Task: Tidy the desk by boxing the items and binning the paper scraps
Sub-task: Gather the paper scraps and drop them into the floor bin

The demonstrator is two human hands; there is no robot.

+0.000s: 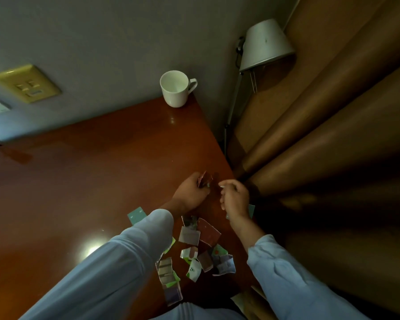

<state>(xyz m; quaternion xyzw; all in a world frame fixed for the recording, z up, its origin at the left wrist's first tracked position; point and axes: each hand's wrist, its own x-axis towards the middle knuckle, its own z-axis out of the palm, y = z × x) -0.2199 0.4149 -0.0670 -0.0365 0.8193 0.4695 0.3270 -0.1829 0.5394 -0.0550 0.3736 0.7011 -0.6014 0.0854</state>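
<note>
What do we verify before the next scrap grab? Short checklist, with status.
1. Grip of left hand on red scraps: ok, fingers curled round them.
2. right hand free to pick: cannot tell, fingers curled.
3. desk rid of loose scraps: not ok, many lie near the front edge.
4. Bin in view: not ok, none visible.
5. mug clear of both hands: ok, at the far corner.
</note>
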